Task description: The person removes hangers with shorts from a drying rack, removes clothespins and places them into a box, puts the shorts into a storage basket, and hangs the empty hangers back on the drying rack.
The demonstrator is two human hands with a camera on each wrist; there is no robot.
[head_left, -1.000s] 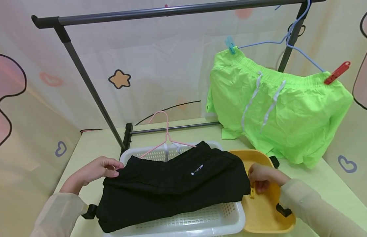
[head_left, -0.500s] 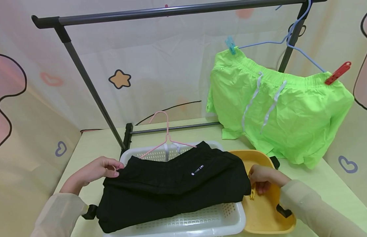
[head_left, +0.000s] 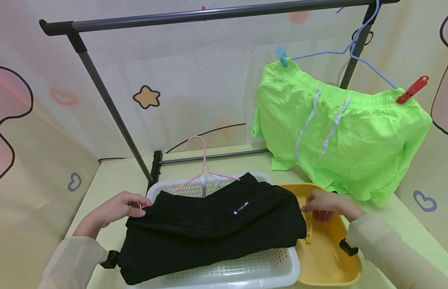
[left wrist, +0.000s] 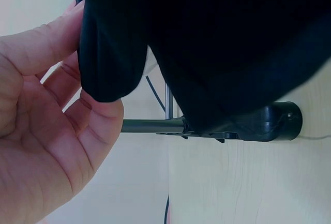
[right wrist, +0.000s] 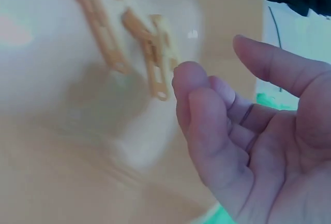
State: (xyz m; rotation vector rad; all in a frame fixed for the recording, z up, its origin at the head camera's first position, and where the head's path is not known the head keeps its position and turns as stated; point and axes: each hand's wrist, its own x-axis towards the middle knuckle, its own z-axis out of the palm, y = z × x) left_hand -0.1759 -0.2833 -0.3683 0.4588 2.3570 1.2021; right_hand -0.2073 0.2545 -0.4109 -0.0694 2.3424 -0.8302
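Black shorts (head_left: 213, 228) with small white lettering lie draped over a pink hanger (head_left: 204, 164) and a white basket (head_left: 245, 277). My left hand (head_left: 117, 210) pinches their left upper corner; in the left wrist view the black cloth (left wrist: 114, 43) hangs between thumb and fingers. My right hand (head_left: 326, 204) hovers over a yellow basin (head_left: 328, 265), just right of the shorts. In the right wrist view its thumb is apart from the loosely bent fingers, and nothing shows between them. Several yellow clothespins (right wrist: 158, 53) lie in the basin beyond the fingertips.
Bright green shorts (head_left: 339, 132) hang at the right from a blue hanger (head_left: 325, 52), held by a teal clothespin (head_left: 281, 55) and a red clothespin (head_left: 412, 90). A dark metal rack (head_left: 187, 17) spans the back. Its lower bar (head_left: 216, 155) runs behind the basket.
My right hand has moved up and slightly right, away from the yellow clothespin in the basin, and its fingers have parted. The left hand and the black shorts have stayed put.
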